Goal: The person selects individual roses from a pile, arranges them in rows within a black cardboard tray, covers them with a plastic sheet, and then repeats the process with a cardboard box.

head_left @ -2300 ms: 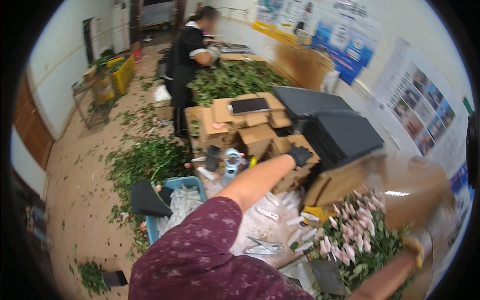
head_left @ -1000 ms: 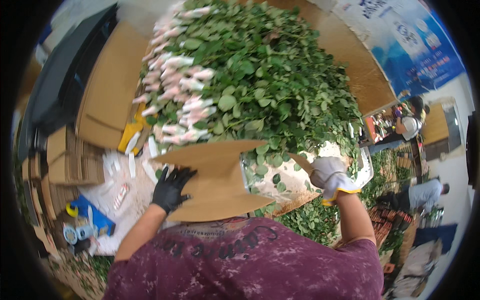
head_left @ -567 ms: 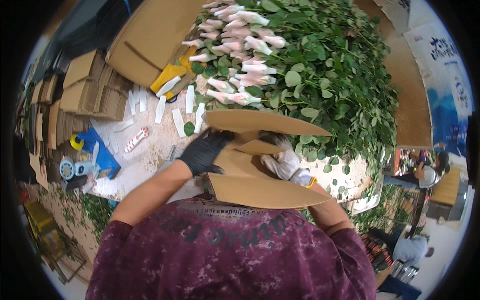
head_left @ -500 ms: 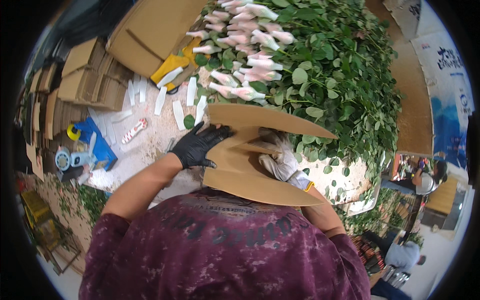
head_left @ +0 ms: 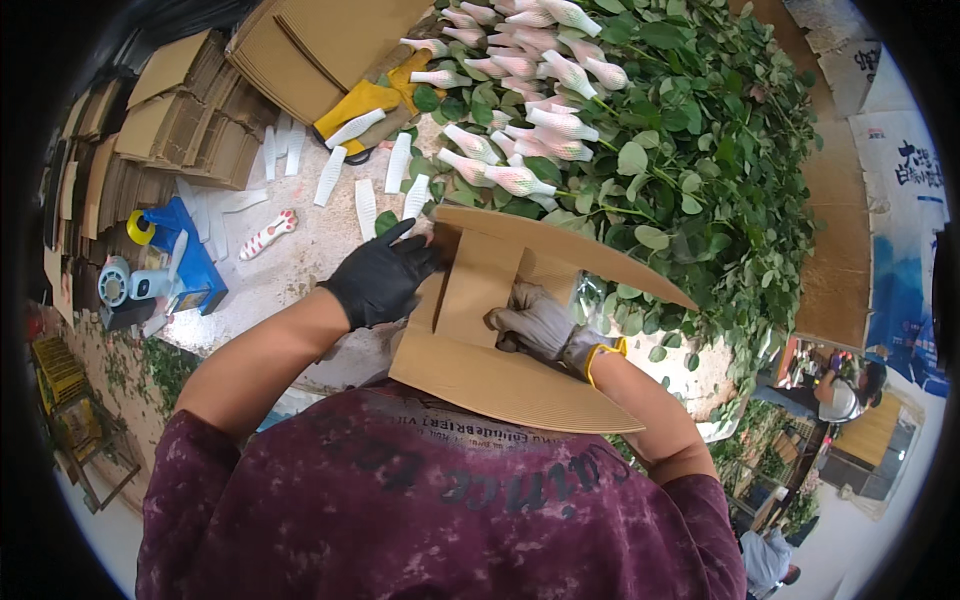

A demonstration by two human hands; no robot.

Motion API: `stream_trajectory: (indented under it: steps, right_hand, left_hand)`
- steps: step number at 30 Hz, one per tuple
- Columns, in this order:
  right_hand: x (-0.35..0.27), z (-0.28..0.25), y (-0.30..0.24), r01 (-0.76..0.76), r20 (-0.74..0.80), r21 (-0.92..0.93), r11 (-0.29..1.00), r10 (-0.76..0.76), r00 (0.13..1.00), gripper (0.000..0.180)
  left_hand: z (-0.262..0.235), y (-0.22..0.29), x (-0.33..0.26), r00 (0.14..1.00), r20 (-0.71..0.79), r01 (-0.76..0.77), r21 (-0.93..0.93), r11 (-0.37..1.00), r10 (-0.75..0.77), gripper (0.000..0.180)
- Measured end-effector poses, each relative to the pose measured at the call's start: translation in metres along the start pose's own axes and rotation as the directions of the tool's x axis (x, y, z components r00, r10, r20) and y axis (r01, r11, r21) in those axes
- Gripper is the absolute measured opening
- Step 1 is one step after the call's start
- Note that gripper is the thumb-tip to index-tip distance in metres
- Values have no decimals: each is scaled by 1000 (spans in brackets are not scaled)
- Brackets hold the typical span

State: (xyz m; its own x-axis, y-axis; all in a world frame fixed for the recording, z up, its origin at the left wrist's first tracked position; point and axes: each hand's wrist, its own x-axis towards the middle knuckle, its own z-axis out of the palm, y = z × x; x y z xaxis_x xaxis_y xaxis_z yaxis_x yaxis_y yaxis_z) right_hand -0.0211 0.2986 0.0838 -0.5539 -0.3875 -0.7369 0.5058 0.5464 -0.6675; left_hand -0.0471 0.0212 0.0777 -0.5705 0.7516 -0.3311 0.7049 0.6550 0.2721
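In front of my chest is a partly folded cardboard box (head_left: pixel 487 272), its two long walls raised and flaring out to the right. My left hand (head_left: pixel 378 275), in a black glove, grips its left end; the index finger sticks up and the other fingertips are partly hidden at the edge. Inside the box, my right hand (head_left: pixel 545 325), in a pale glove with a yellow cuff, has its fingers curled against an inner flap. Beyond the far wall lie rose stems (head_left: pixel 690 150) with leaves, their heads in white mesh sleeves (head_left: pixel 515 178).
Loose white sleeves (head_left: pixel 330 177) and a yellow glove (head_left: pixel 372 100) lie on the table (head_left: pixel 290 265). At left are a blue tape dispenser (head_left: pixel 197 270), a small fan (head_left: pixel 113 282), a paw-patterned tool (head_left: pixel 267 235) and stacked cardboard (head_left: pixel 190 120). People work at far right.
My right hand has shifted lower and its fingers have curled more inside the box. The inner flaps have changed position, and the left hand has turned at the left end. The view has shifted slightly.
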Motion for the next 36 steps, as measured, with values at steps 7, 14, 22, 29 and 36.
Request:
stream_trajectory:
  steps: [7,14,22,29,36]
  right_hand:
    - [1,11,-24,48,-55,-321,946,-69,996,33]
    - [-38,7,-82,114,92,-900,420,-72,993,40]
    - [-132,50,-65,285,1,-827,484,-505,863,23]
    - [-145,40,-43,431,-133,-709,558,-707,695,29]
    - [-104,-43,-106,13,-260,-908,418,-590,765,24]
  left_hand:
    - [22,4,15,941,-249,-284,-203,937,231,91]
    - [17,6,27,970,-113,-237,-240,941,216,103]
    - [20,11,44,975,-49,-219,-323,921,215,92]
    - [58,25,36,961,-98,-263,-56,963,257,86]
    - [44,32,40,956,-124,-287,-214,934,265,79]
